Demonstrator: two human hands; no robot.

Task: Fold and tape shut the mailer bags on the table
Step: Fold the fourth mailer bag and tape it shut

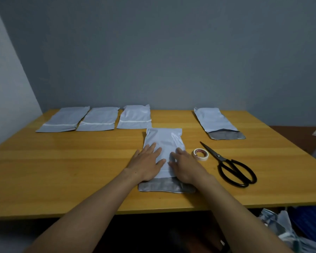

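A pale blue mailer bag [163, 139] lies in the middle of the wooden table [62, 161], its grey open flap [164, 187] pointing toward me. My left hand [147, 162] lies flat on the bag's left half with fingers spread. My right hand [184, 164] presses flat on its right half. A roll of white tape [201, 154] sits just right of the bag. Black scissors [230, 165] lie beyond the tape, closed. Three bags with a white tape strip across them lie at the back left [60, 119], [98, 118], [135, 116]. Another bag with an open grey flap [215, 121] lies at the back right.
The table stands against a grey-blue wall. Crumpled pale plastic [285, 229] lies on the floor below the table's right front corner. A lower brown surface [299, 136] with a small square object sits right of the table.
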